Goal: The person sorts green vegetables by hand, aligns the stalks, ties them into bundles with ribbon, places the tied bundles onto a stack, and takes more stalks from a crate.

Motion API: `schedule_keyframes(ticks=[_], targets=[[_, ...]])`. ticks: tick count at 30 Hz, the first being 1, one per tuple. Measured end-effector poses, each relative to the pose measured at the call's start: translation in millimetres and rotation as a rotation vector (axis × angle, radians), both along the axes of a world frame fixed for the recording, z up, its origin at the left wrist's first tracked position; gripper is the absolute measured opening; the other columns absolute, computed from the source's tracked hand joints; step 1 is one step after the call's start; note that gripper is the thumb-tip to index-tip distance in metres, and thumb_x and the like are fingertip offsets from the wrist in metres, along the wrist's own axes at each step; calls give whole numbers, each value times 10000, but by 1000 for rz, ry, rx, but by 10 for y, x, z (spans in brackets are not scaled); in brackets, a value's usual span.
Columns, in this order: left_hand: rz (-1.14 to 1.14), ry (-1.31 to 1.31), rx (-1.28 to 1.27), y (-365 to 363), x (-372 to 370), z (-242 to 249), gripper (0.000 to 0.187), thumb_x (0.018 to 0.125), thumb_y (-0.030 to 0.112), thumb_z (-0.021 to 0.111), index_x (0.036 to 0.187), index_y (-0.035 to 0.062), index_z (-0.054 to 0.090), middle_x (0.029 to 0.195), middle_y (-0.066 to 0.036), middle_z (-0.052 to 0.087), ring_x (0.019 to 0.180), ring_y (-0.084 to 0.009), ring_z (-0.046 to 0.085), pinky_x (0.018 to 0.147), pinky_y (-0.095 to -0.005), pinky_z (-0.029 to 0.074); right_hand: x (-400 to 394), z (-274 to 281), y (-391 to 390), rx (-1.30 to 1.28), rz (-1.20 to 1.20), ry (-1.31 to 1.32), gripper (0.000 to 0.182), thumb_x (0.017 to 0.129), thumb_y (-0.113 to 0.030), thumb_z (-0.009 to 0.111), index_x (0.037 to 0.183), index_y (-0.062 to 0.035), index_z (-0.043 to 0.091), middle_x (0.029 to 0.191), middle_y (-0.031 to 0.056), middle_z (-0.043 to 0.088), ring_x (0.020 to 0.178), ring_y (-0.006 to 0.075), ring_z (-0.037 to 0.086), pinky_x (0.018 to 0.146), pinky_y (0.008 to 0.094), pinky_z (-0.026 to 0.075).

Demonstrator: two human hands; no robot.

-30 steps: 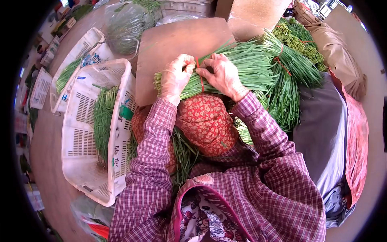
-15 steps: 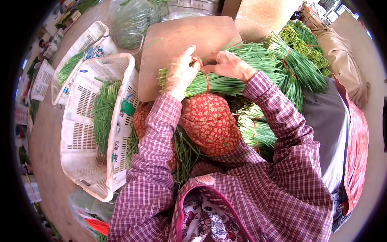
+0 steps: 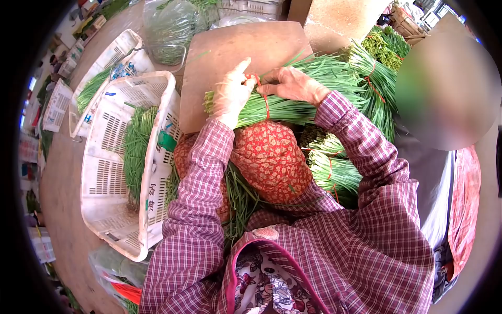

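Note:
A thick bundle of green stalks (image 3: 293,111) lies across the front of a brown board (image 3: 209,57), above my knee in red flowered cloth. A red band (image 3: 267,107) runs round the bundle. My left hand (image 3: 234,94) rests on the stalks' cut end, its fingers closed on the band at the top. Just to its right, my right hand (image 3: 295,85) pinches the same band, its palm over the leaves. The fingertips of both hands nearly meet, and the exact twist of the band between them is too small to make out.
On the left a white crate (image 3: 107,204) holds green stalks (image 3: 138,152), with another crate behind it. Tied bundles (image 3: 374,83) lie at the right, and more (image 3: 334,175) sit beside my right forearm. A blurred round patch covers the upper right. A plastic bag (image 3: 170,29) stands behind.
Both hands have shifted very slightly at the band, still holding it. A blurred patch now covers the tan cloth at the upper right.

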State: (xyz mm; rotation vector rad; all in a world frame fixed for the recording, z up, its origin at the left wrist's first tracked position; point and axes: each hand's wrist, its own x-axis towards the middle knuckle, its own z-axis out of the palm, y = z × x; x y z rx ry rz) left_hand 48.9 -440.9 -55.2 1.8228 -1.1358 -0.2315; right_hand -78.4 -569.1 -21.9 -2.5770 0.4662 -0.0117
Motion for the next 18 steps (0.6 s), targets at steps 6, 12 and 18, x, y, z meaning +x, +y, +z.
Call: schedule_keyframes(ticks=[6, 12, 18], targets=[[89, -189, 46, -62, -29, -76, 585, 799, 23, 656, 1349, 179, 531, 765, -158, 674, 608, -198, 628, 612, -342, 501, -14, 189, 31, 100, 43, 40, 416, 841, -463, 626, 1132, -173, 693, 1001, 199, 682, 967, 326, 648, 890, 389, 480], [80, -369, 69, -68, -6, -136, 630, 835, 169, 629, 1423, 221, 409, 706, -200, 640, 633, -377, 641, 595, -492, 502, 43, 182, -6, 214, 32, 80, 402, 812, -423, 655, 1125, -175, 702, 1017, 151, 700, 974, 268, 654, 895, 350, 473], [39, -447, 69, -62, -14, -166, 661, 838, 156, 623, 1445, 222, 372, 715, -198, 645, 620, -372, 640, 578, -491, 500, 68, 100, 0, 312, -57, 52, 436, 763, -412, 681, 1088, -122, 716, 1048, 133, 699, 999, 241, 642, 901, 330, 465]])
